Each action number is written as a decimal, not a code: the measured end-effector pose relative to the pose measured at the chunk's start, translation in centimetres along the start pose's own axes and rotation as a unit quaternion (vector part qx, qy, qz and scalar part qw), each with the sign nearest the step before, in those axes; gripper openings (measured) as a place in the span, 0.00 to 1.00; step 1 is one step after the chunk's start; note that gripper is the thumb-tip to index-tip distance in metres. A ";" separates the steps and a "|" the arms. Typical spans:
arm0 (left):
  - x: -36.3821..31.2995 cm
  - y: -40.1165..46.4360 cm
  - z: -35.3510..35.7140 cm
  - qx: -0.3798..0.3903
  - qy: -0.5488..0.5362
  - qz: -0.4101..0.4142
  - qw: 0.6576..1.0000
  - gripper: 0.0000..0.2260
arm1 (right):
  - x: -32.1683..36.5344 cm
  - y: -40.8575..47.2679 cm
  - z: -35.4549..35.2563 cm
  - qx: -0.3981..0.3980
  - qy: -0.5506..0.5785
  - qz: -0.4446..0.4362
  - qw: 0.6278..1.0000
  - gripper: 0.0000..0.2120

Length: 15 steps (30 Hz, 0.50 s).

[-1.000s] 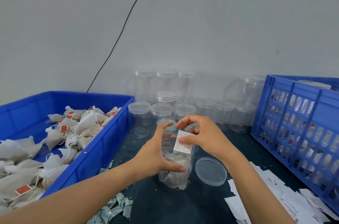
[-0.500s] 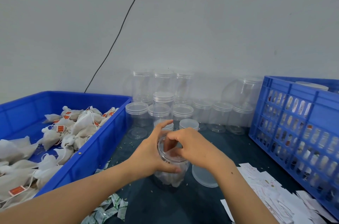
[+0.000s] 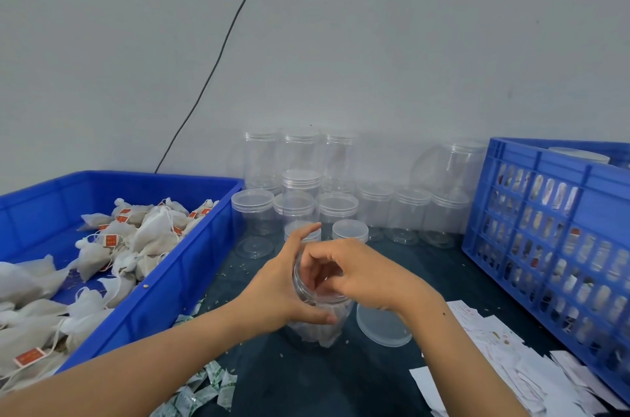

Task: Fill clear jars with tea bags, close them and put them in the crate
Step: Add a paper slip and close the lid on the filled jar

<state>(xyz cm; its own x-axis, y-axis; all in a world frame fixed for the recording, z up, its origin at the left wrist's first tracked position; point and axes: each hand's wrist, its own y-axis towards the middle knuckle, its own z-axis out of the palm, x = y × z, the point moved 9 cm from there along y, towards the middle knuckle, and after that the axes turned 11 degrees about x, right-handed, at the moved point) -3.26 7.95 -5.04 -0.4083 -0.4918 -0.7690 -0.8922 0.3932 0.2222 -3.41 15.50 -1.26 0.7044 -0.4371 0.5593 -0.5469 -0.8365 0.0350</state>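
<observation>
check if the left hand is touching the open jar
Touching. The head view shows the left hand wrapped around the open jar, thumb across its front wall and fingers rising behind the rim.

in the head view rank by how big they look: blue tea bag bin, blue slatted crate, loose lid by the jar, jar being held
1. blue tea bag bin
2. blue slatted crate, cut off by the frame, so unsure against the bin
3. held jar
4. loose lid, close to the jar in width
</observation>
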 end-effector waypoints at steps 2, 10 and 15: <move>0.5 0.0 0.0 0.011 -0.012 -0.011 1.000 0.53 | -0.3 -0.1 0.2 0.013 0.013 0.011 1.000 0.17; 1.3 0.2 0.2 0.036 0.007 -0.035 0.999 0.44 | -0.9 -0.8 -1.0 0.008 -0.062 0.060 0.996 0.18; 1.3 0.1 0.6 0.045 0.026 -0.034 0.998 0.39 | -0.7 -0.3 0.1 0.043 -0.150 0.099 0.983 0.14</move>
<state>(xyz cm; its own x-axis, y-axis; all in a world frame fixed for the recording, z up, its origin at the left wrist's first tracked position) -3.76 7.79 -6.38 -0.3590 -0.5589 -0.7475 -0.8983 0.4244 0.1140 -3.68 16.00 -1.71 0.6973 -0.6607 0.2780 -0.6551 -0.7448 -0.1268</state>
